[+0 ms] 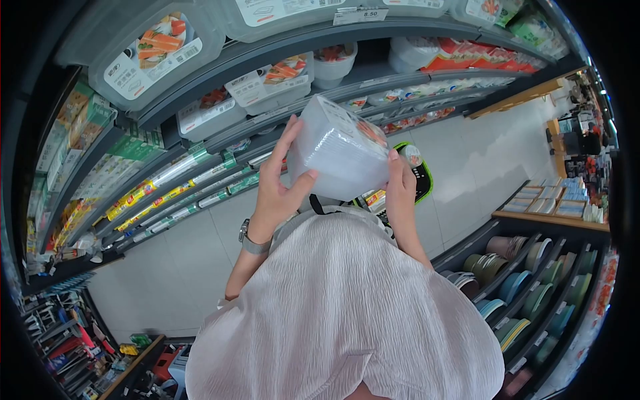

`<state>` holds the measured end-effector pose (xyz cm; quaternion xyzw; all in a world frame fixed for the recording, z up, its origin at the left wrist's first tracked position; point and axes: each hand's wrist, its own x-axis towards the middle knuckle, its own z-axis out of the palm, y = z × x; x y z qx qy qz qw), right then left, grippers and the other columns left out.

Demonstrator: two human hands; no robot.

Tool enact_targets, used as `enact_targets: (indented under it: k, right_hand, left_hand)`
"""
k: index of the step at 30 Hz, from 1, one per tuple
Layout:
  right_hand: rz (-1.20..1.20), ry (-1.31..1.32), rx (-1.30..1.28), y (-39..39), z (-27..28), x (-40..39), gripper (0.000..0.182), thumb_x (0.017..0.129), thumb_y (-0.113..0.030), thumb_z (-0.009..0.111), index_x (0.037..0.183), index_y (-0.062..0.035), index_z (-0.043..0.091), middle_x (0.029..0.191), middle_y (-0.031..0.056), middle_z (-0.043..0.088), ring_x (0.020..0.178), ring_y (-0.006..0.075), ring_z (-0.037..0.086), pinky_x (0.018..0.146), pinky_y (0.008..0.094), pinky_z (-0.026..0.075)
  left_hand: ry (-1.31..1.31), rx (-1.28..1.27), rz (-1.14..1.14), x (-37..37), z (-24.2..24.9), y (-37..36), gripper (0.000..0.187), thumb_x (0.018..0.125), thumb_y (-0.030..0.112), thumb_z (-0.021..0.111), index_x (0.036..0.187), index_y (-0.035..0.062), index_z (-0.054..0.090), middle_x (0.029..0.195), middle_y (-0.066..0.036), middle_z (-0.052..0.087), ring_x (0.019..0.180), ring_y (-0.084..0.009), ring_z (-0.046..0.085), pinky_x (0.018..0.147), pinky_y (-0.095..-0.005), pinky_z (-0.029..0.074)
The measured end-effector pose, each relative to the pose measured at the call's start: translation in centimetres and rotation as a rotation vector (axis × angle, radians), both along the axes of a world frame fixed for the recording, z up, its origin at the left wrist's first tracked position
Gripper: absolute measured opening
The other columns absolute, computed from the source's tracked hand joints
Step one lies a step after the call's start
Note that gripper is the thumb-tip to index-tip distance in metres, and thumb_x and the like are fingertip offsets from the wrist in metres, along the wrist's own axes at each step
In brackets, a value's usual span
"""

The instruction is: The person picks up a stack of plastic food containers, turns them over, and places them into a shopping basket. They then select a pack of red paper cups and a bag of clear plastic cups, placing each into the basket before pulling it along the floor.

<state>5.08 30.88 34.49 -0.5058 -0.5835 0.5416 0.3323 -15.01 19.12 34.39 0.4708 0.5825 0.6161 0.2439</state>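
Note:
Between my two hands is a shrink-wrapped pack of stacked clear plastic food containers [333, 150], tilted, with a printed label on its upper face. My left hand [279, 180] grips its left side, the thumb on the near face and the fingers along the far edge. On the opposite side my right hand [401, 187] holds the lower right corner. A watch [252, 239] is on my left wrist. Below the pack, a black shopping basket with a green rim [427, 187] shows in part, with a round labelled tub [411, 155] in it.
Shelves curve ahead with large labelled containers [157, 53], more container packs [270, 83] and a price tag [360, 16]. Boxed rolls [157, 183] line the left shelves. Bowls and plates [513, 287] fill a rack at right. Tiled floor [460, 160] lies between the shelves.

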Motion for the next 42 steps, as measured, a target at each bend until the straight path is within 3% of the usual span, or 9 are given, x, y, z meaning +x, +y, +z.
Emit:
enact_targets:
  k: [10, 24, 42]
  right_hand:
    - [0.022, 0.019, -0.005, 0.2, 0.1, 0.2, 0.054, 0.105, -0.041, 0.052, 0.122, 0.0096, 0.062, 0.082, 0.0065, 0.065, 0.068, 0.0082, 0.055, 0.058, 0.0247, 0.042]
    - [0.005, 0.049, 0.009, 0.4, -0.7, 0.2, 0.053, 0.105, -0.038, 0.053, 0.117, 0.0120, 0.063, 0.090, 0.0100, 0.067, 0.081, 0.0119, 0.057, 0.073, 0.0273, 0.046]
    - [0.037, 0.012, 0.027, 0.5, -0.4, 0.3, 0.053, 0.104, -0.039, 0.053, 0.116, 0.0125, 0.062, 0.087, 0.0107, 0.066, 0.079, 0.0121, 0.056, 0.070, 0.0271, 0.045]
  left_hand:
    - [-0.026, 0.014, 0.014, 0.4, -0.2, 0.3, 0.075, 0.086, 0.021, 0.067, 0.151, -0.0031, 0.040, 0.158, -0.020, 0.040, 0.144, -0.0302, 0.042, 0.120, -0.0443, 0.029]
    - [-0.053, 0.021, 0.030, 0.6, -0.7, 0.5, 0.075, 0.087, 0.024, 0.069, 0.151, -0.0028, 0.042, 0.157, -0.020, 0.041, 0.146, -0.0300, 0.040, 0.121, -0.0456, 0.029]
    - [-0.082, 0.046, 0.045, 0.9, -0.8, 0.6, 0.073, 0.088, 0.024, 0.072, 0.150, -0.0026, 0.044, 0.156, -0.021, 0.042, 0.146, -0.0306, 0.039, 0.120, -0.0461, 0.029]
